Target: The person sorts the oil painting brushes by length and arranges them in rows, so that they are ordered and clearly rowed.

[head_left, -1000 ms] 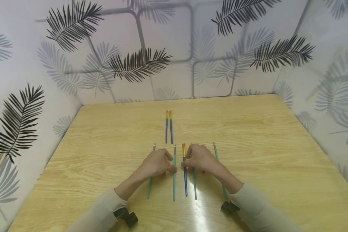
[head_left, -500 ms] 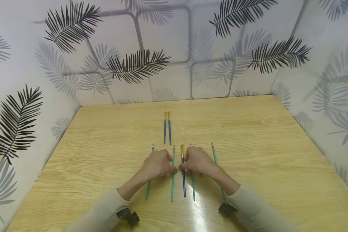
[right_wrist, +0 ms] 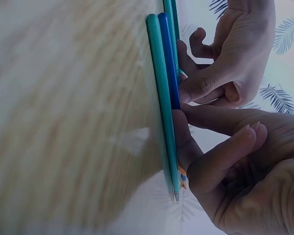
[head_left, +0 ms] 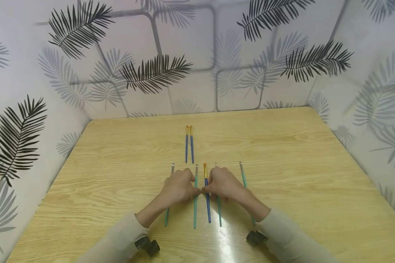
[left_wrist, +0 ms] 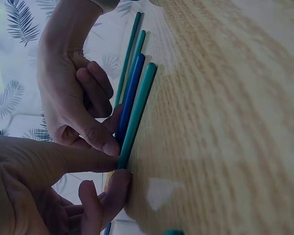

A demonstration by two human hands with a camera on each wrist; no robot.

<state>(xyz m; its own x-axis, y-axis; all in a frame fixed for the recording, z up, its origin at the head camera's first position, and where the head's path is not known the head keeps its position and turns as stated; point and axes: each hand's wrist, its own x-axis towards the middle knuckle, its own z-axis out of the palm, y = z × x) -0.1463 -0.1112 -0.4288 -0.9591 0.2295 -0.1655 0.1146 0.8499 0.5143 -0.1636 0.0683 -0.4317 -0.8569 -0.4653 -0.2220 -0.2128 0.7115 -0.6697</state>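
Observation:
In the head view my left hand (head_left: 179, 185) pinches a green-handled paintbrush (head_left: 195, 212) between thumb and index finger. Just to its right, my right hand (head_left: 226, 183) pinches a blue-handled paintbrush (head_left: 208, 211) with orange bristles. The thumb tips nearly meet between these two brushes, which lie side by side with a narrow gap. Under the right hand runs another green paintbrush (head_left: 219, 215), its middle covered. From the left wrist, the held green handle (left_wrist: 139, 107) appears close beside the blue handle (left_wrist: 130, 100). The right wrist view shows my right fingertips at the blue handle (right_wrist: 169, 54).
Two blue paintbrushes (head_left: 192, 148) lie together farther back on the wooden table (head_left: 118, 153). One green paintbrush (head_left: 166, 218) passes beneath the left hand, and another green paintbrush (head_left: 243, 179) lies right of the right hand. A leaf-patterned wall covering (head_left: 191, 87) stands behind the table.
My hands have drawn slightly closer together, and the blue brush's bristle end has shifted a little left toward the held green brush. The head view has shifted slightly too.

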